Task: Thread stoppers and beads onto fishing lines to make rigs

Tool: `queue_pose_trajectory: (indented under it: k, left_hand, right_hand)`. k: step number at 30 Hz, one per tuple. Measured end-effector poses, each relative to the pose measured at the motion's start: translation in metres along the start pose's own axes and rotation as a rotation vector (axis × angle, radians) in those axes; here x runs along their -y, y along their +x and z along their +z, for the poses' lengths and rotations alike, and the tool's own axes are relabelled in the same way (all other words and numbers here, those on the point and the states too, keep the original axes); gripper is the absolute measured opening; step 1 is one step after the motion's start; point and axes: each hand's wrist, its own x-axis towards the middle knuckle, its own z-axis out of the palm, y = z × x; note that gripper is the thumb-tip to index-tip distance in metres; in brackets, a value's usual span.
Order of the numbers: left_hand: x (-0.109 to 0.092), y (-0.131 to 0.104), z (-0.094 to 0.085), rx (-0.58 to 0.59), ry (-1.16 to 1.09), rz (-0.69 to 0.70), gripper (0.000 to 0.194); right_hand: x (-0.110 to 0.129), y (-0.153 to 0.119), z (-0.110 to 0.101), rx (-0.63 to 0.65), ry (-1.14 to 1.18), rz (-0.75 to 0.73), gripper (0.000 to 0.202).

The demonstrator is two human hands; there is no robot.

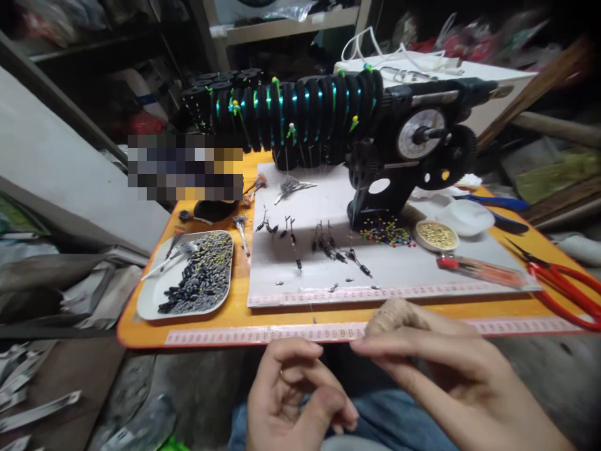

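Observation:
My left hand is at the bottom middle, in front of the table edge. Its fingers curl inward with the thumb close against them; whatever they hold, if anything, is too fine to see. To its right, my right hand pinches thumb and forefinger together, and what lies between the tips is hidden. A tan wrapping covers one finger of this hand. Just beyond the hands runs a measuring tape strip along the table edge. Small dark fishing-tackle pieces lie on the white board.
A black geared machine wound with green line stands behind. A white tray of small dark cylinders sits left. Right are a dish of gold bits, a cutter knife, red-handled scissors, blue-handled pliers and coloured beads.

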Motion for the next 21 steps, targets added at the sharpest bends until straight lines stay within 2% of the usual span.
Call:
queue_pose_trajectory:
  k: [3, 6, 11, 13, 21]
  left_hand:
    - [-0.001, -0.001, -0.003, -0.003, 0.005, -0.025, 0.024]
    - [-0.002, -0.002, -0.005, -0.02, -0.016, -0.044, 0.027]
    - [-0.005, -0.007, -0.005, -0.03, -0.079, -0.079, 0.031]
    - [-0.006, -0.008, -0.005, -0.024, -0.077, -0.082, 0.03]
    - [-0.009, -0.007, -0.005, -0.046, -0.1, -0.076, 0.03]
  right_hand:
    - [0.005, 0.004, 0.014, -0.011, 0.062, 0.005, 0.028]
    - [0.007, 0.005, 0.024, -0.053, 0.119, 0.081, 0.023]
    - [0.003, 0.008, 0.037, -0.057, 0.453, 0.273, 0.02]
    - [0.002, 0.009, 0.041, -0.065, 0.539, 0.278, 0.021]
    - [0.004, 0.014, 0.042, -0.051, 0.528, 0.247, 0.022]
